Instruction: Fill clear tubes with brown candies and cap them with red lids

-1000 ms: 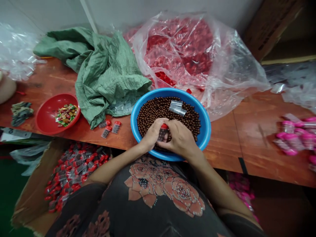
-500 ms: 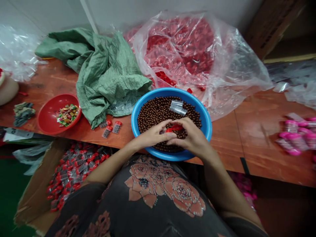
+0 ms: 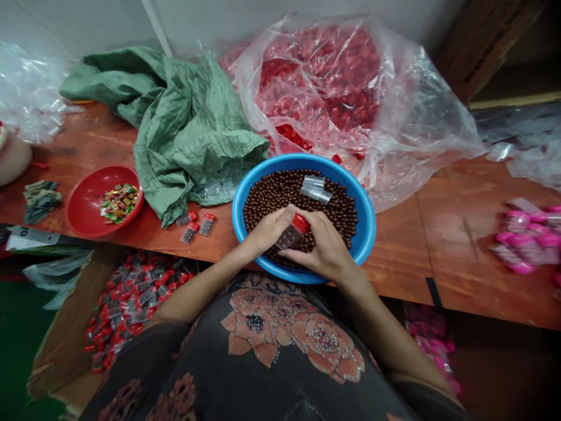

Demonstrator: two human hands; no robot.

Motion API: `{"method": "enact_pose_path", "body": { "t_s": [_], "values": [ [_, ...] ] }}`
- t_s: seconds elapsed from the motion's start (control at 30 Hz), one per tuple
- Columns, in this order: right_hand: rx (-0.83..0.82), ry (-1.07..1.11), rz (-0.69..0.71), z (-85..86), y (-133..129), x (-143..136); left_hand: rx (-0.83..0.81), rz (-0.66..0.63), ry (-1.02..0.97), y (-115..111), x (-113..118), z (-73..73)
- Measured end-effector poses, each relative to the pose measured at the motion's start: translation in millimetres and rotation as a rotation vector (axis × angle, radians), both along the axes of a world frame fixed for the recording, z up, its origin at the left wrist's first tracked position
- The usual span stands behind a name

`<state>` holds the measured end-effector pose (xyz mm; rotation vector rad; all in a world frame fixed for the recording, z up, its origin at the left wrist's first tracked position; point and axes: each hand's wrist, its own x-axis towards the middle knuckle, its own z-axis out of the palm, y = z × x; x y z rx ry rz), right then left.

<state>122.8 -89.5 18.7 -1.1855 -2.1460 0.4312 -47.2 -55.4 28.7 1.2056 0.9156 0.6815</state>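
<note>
Over the blue basin (image 3: 370, 234), a small clear bottle (image 3: 288, 236) with a red cap (image 3: 300, 223) is tilted between my two hands. Dark balls show through its wall. My left hand (image 3: 270, 229) is closed on its left side, with the thumb up near the cap. Around the cap and the lower side curl the fingers and thumb of my right hand (image 3: 326, 242). Shiny brown balls (image 3: 276, 193) fill much of the basin. Uncapped clear tubes (image 3: 316, 188) lie on top of them, just beyond my hands.
Left of the basin lie several filled red-capped bottles (image 3: 207, 224), a green woven sack (image 3: 188, 134) and a red bowl (image 3: 81, 204) of wrapped sweets. Behind is a plastic bag (image 3: 319, 76) of red caps. Pink-capped bottles (image 3: 526, 240) sit right. A carton (image 3: 56, 345) of filled bottles stands below.
The red cap, earlier held flat between my fingers, now sits on the bottle, which has turned so its filled body shows. My hands have tilted and closed around it.
</note>
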Motion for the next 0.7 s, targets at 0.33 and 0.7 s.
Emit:
{"method": "enact_pose_path", "body": {
  "t_s": [0.33, 0.7],
  "values": [
    [0.165, -0.241, -0.076, 4.4, 4.9, -8.7, -0.090, 0.193, 0.001, -10.7, 13.3, 1.0],
    [0.388, -0.397, -0.014, 3.1, 8.4, -10.1, -0.093, 0.206, -0.075, -24.4, 12.6, -2.0]
  ]
}}
